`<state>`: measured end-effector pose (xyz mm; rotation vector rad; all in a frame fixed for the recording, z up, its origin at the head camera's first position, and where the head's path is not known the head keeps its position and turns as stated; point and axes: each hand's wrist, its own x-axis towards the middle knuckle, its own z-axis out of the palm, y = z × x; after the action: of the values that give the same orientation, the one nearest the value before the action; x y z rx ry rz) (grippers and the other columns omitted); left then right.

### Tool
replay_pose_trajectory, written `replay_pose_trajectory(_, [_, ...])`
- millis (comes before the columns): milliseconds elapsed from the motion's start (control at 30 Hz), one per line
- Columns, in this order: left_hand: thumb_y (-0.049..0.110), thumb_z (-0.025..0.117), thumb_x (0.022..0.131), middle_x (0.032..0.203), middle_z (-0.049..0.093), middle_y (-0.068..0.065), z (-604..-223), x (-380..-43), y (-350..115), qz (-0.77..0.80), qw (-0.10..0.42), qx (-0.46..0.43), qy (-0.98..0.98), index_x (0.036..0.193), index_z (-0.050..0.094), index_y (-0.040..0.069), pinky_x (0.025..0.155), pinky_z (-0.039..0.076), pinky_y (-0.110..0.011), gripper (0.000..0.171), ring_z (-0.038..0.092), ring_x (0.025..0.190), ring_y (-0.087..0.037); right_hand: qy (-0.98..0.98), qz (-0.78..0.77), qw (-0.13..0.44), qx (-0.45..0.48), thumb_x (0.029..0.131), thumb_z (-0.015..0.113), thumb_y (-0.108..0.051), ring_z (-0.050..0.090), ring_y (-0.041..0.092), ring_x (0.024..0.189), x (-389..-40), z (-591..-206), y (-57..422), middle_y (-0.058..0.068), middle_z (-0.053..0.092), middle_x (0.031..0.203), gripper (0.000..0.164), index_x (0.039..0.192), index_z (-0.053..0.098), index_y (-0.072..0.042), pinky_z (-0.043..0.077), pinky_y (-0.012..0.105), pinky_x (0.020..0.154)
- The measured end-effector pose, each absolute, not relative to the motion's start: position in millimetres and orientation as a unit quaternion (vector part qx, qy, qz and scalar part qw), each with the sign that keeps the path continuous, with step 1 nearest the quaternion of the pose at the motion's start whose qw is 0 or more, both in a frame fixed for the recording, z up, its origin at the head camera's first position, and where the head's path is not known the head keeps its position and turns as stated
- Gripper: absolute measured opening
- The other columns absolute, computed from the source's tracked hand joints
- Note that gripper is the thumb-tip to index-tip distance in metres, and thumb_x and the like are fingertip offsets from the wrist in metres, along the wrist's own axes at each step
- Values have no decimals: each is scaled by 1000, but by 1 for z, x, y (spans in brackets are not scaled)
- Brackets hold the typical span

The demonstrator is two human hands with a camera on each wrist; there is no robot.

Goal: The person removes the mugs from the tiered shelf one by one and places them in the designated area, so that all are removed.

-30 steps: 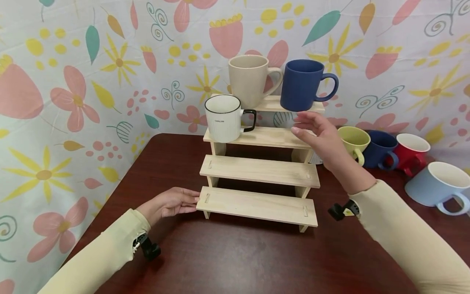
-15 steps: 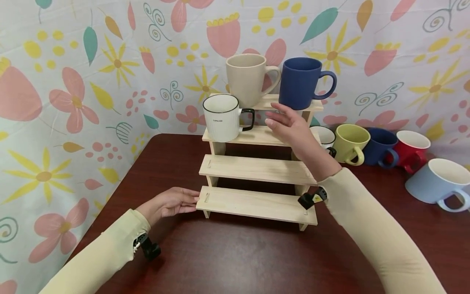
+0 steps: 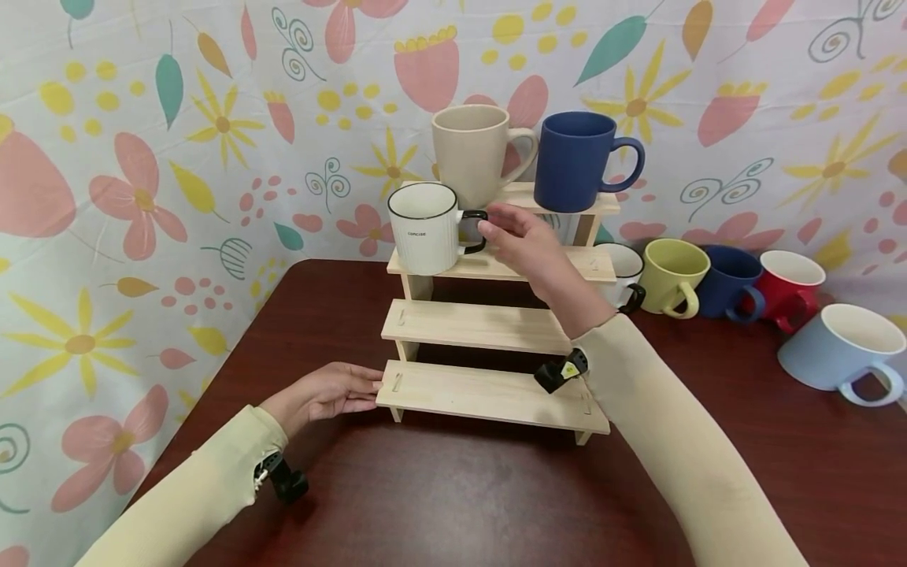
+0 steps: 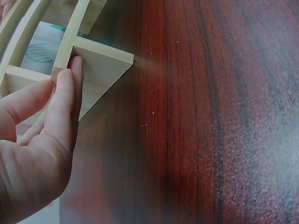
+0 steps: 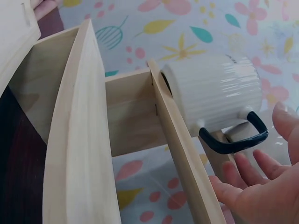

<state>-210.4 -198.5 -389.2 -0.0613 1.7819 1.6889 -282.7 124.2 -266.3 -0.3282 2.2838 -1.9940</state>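
A four-step wooden display shelf (image 3: 475,394) stands on the table. My left hand (image 3: 327,395) pinches the left end of its lowest board, thumb and fingers meeting the board's edge (image 4: 63,65) in the left wrist view. On the third step's left side sits a white ribbed mug (image 3: 425,240) with a black rim and black handle. My right hand (image 3: 527,244) is right at that handle, its fingers loosely bent and spread. In the right wrist view the fingers (image 5: 247,172) lie close beside the handle, not curled round it.
A beige mug (image 3: 469,153) and a dark blue mug (image 3: 574,161) stand on the top step. Right of the shelf are a white mug (image 3: 620,268), a yellow-green mug (image 3: 673,272), another blue mug (image 3: 726,279), a red mug (image 3: 782,291) and a light blue mug (image 3: 829,354).
My right hand has moved left, from below the dark blue mug to the white mug's black handle. My left hand keeps its place on the shelf.
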Motion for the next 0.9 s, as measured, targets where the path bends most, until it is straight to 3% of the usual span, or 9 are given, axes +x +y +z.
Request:
replay_pose_trajectory(200, [-4,47,103,94,73,5,-391,-211,-199,650,334,-27,681,151,30,-19,79,61,-17,53,71,86,-4,779,-616,32,-108,104,60,-22,52,22,132,-289,-264,115,14,51,154,54,154,45,-10,47,39,112])
replay_pose_trajectory(367, [-3,47,103,92,73,6,-392,-211,-199,651,334,-25,681,151,30,-19,79,60,-17,53,71,85,-4,774,-624,24,-103,105,58,-18,56,18,124,-290,-260,108,15,59,144,44,147,54,-5,49,36,112])
replay_pose_trajectory(500, [-3,47,103,92,73,6,-392,-211,-200,652,333,-25,681,151,30,-19,79,60,-16,53,71,85,-4,762,-639,5,-108,106,55,-13,62,17,113,-292,-261,106,8,69,117,36,138,58,4,54,26,100])
replay_pose_trajectory(633, [-3,48,103,92,73,7,-392,-211,-201,651,333,-24,682,151,31,-19,79,60,-17,53,71,85,-3,757,-643,-21,-113,105,57,-10,65,10,99,-294,-263,106,-2,69,94,33,131,62,9,56,14,82])
replay_pose_trajectory(900, [-3,48,103,93,73,7,-394,-212,-200,649,332,-25,684,151,31,-18,80,60,-17,53,71,86,-4,776,-619,-69,-100,103,60,-9,59,5,84,-291,-265,102,9,68,94,27,121,68,10,53,12,68])
